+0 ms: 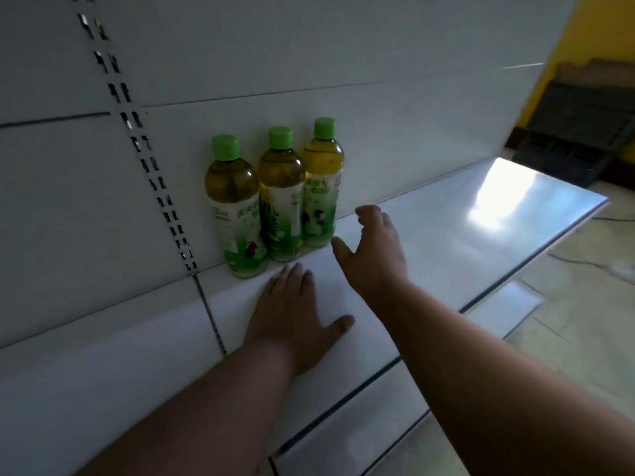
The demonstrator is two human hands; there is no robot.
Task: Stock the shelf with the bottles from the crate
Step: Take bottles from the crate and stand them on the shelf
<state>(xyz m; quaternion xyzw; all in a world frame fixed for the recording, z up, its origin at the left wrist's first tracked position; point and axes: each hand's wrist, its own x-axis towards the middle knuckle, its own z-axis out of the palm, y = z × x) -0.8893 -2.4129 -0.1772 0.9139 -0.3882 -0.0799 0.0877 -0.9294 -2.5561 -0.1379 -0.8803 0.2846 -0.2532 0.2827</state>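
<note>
Three bottles (280, 194) upright on shelf (446, 235); caps up; both hands (292, 310) empty.

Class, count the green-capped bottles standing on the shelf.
3, in a row against the back panel: left bottle, middle bottle, right bottle. None seems hidden.

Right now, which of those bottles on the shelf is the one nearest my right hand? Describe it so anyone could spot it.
Find the white shelf against the back panel, where three green-capped bottles stand in a row. Take the right bottle, at the row's end. Its cap sits highest in view, its tea looks lighter and yellower, and the right hand hovers open just beside it.
</note>
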